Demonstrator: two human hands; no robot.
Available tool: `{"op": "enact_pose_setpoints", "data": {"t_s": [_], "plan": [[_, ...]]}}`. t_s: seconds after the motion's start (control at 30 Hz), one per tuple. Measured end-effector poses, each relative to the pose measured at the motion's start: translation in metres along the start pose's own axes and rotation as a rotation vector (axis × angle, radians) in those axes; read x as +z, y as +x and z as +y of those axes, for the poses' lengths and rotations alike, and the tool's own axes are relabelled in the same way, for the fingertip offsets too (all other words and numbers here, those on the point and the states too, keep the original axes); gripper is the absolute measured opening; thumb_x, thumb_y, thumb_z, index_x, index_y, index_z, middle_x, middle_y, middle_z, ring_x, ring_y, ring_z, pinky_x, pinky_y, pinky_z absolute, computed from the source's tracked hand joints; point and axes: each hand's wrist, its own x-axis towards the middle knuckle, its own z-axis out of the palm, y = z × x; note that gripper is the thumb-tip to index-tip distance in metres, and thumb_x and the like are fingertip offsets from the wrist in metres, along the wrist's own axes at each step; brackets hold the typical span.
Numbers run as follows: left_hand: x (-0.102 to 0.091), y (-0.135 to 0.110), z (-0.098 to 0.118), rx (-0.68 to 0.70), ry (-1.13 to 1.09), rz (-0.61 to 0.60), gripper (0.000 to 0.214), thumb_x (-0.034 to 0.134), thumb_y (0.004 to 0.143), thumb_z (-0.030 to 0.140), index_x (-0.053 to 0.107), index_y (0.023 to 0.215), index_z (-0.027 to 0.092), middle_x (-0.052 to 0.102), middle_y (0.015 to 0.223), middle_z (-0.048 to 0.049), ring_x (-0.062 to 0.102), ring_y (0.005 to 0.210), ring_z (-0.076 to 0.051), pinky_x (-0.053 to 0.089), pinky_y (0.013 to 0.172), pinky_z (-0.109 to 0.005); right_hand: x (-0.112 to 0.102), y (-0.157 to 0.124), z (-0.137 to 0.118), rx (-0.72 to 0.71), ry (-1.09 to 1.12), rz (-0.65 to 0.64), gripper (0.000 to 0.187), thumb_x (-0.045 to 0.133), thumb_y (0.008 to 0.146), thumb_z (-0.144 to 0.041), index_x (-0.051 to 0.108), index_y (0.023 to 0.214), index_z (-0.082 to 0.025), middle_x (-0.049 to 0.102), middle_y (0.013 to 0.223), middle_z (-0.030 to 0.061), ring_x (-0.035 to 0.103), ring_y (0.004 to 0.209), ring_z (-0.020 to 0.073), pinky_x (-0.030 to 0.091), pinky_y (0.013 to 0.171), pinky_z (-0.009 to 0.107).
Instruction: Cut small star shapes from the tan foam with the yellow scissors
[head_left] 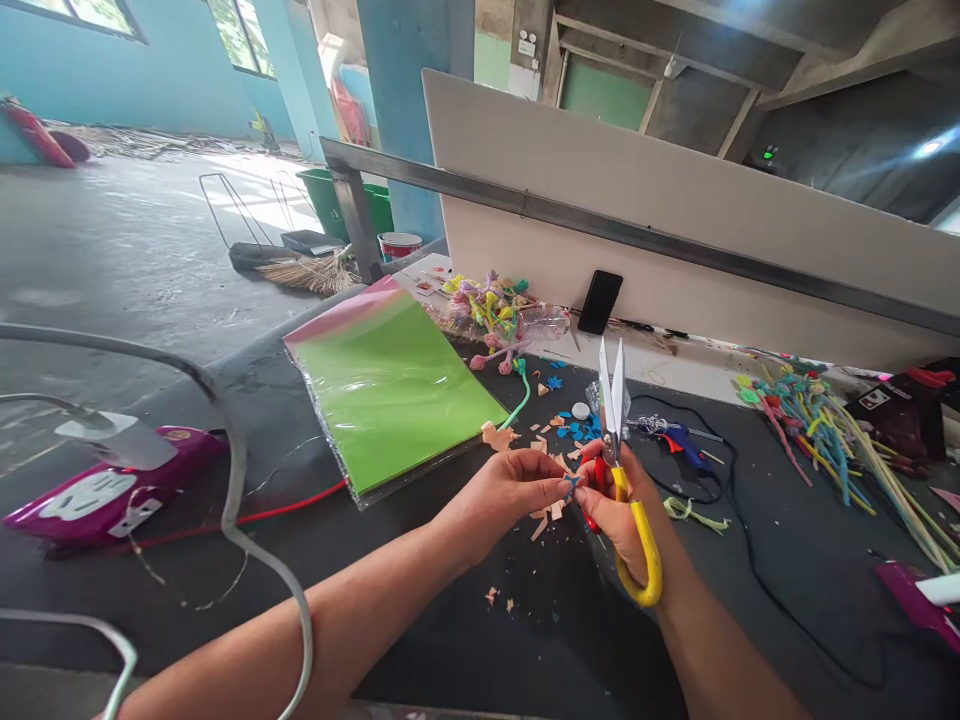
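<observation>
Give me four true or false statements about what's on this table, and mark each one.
1. The right hand holds scissors with a yellow handle. True.
2. The phone lies flat on the table. False: it stands against the white panel.
3. The left hand grips the glue gun. False: the glue gun lies on the table, and the left hand pinches a small blue piece.
4. Peach scraps lie on the table near the hands. True.
</observation>
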Motion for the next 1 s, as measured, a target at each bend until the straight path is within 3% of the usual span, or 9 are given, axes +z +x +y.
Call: {"op": "enact_pose_setpoints", "data": {"t_s": [0.23,0.57,0.83,1.0], "plan": [[-0.002,0.003,-0.003,-0.026,0.070,0.035,0.023,0.072,0.067,0.036,0.064,0.071,0.014,0.057,0.063,0.0012,0.043,0.055,-0.009,0.028,0.053,-0.022,0.008,0.000,0.001,-0.024,-0.009,0.076,0.032,0.069,0.063,-0.016,0.057,0.091,-0.026,0.055,0.066,-0.0060,0.051,0.058,0.0113,0.040,0.056,0.025],[-0.005,0.003,-0.003,-0.069,0.138,-0.011,0.022,0.070,0.068,0.035,0.065,0.073,0.014,0.059,0.064,0.0006,0.045,0.056,-0.010,0.028,0.053,-0.023,0.008,0.000,0.004,-0.001,0.013,0.048,0.034,0.068,0.060,-0.013,0.058,0.091,-0.026,0.055,0.066,-0.0058,0.051,0.060,0.0107,0.042,0.058,0.024],[-0.006,0.001,0.002,-0.048,0.050,-0.048,0.027,0.074,0.066,0.038,0.065,0.073,0.013,0.058,0.064,0.0000,0.046,0.060,-0.011,0.031,0.058,-0.024,-0.002,-0.002,-0.007,0.103,0.124,-0.114,0.034,0.071,0.068,-0.034,0.058,0.098,-0.027,0.058,0.073,-0.0037,0.048,0.051,0.0086,0.038,0.046,0.021],[-0.006,0.000,0.004,-0.032,-0.006,-0.091,0.023,0.073,0.068,0.035,0.066,0.073,0.014,0.059,0.067,-0.0004,0.048,0.064,-0.012,0.033,0.063,-0.025,-0.007,-0.003,-0.010,0.116,0.161,-0.189,0.037,0.071,0.069,-0.035,0.055,0.101,-0.026,0.059,0.076,-0.0028,0.051,0.053,0.0090,0.040,0.045,0.020]]}}
